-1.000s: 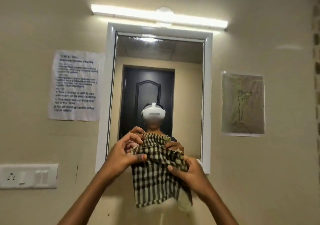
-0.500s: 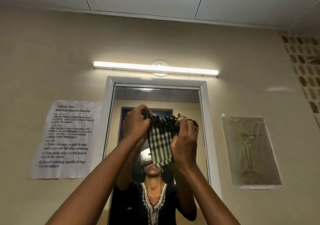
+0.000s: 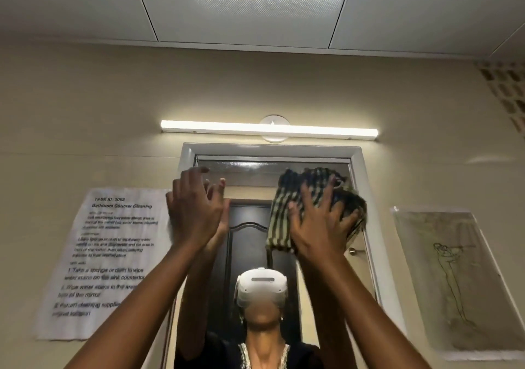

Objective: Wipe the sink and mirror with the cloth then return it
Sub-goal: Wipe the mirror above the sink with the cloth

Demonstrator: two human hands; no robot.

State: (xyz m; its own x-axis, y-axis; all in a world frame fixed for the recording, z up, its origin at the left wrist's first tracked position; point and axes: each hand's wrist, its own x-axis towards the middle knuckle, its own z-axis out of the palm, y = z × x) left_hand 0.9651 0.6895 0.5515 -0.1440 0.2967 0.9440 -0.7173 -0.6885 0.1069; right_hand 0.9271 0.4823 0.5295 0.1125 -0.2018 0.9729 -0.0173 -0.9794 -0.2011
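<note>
A white-framed mirror (image 3: 255,175) hangs on the beige wall under a tube light. My right hand (image 3: 318,226) presses a black-and-white checked cloth (image 3: 287,206) flat against the mirror's upper right part, fingers spread over it. My left hand (image 3: 193,212) is raised at the mirror's upper left edge, fingers apart, holding nothing. The mirror reflects a person wearing a white headset and a dark door behind. The sink is out of view.
A lit tube light (image 3: 270,128) runs above the mirror frame. A printed instruction sheet (image 3: 105,257) is taped to the wall on the left. A drawing on paper (image 3: 454,277) hangs on the right. Ceiling panels fill the top of the view.
Both hands held the cloth before the mirror's middle. Now my left hand has let go and moved left, while my right hand has carried the cloth up and right onto the glass. The view tilted upward.
</note>
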